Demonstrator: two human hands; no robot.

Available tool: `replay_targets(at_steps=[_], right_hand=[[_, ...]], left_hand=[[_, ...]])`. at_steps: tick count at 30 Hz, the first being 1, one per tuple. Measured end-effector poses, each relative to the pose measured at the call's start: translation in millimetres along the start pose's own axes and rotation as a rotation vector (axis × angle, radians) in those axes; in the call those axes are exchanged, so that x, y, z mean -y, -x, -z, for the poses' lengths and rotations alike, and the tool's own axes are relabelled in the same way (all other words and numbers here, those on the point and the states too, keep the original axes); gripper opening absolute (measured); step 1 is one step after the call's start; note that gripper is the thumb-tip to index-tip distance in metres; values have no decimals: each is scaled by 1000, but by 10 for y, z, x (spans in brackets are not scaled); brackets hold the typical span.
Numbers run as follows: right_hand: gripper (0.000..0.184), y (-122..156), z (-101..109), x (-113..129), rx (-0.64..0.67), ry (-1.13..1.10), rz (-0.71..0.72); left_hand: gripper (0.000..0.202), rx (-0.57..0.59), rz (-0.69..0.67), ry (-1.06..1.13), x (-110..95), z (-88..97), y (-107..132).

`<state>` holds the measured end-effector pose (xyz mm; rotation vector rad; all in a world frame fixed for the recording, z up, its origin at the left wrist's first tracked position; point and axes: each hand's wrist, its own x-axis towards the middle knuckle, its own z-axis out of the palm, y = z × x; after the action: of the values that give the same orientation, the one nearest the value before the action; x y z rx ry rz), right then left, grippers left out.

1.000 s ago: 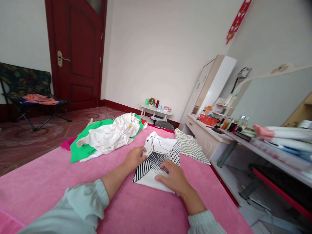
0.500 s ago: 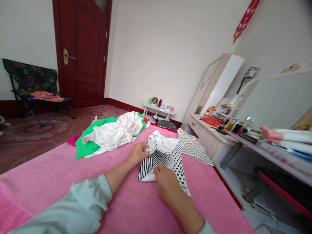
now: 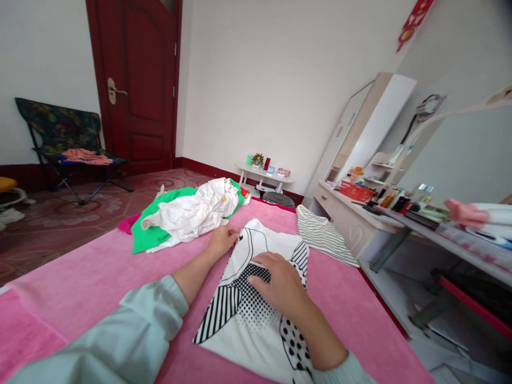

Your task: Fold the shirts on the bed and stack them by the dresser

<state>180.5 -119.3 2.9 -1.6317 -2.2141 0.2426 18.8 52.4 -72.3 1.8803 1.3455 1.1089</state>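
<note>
A white garment (image 3: 256,341) printed with black stripes, dots and curved lines, apparently a shirt, lies spread on the pink bed cover (image 3: 132,293). At its upper left edge, the fingers of my left hand (image 3: 224,240) are closed together, seemingly pinching the fabric. My right hand (image 3: 282,282) rests over the middle of the print, fingers and thumb apart, with nothing held in them. The part of the garment under my right hand and wrist is hidden.
Crumpled white and green clothes (image 3: 196,210) are heaped at the far left of the bed. A striped garment (image 3: 322,234) lies flat by the right edge. Beyond stand a dressing table (image 3: 340,213) with bottles, a low white shelf (image 3: 264,172) and a folding chair (image 3: 80,133).
The printed garment, bunched shorter before, is now spread out toward me. My right hand has gone from gripping it to lying open on top. My left hand has shifted slightly left.
</note>
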Motion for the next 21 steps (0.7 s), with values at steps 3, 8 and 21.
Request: replay_targets(at_steps=[3, 8, 21], right_hand=[[48, -43, -260, -195, 33, 101, 72], [51, -1, -411, -262, 91, 142, 77], [54, -13, -428, -306, 57, 80, 75]], left_hand=[[24, 6, -13, -20, -20, -19, -50], [33, 27, -2, -70, -61, -94, -286], [14, -10, 76, -440, 0, -182, -588]])
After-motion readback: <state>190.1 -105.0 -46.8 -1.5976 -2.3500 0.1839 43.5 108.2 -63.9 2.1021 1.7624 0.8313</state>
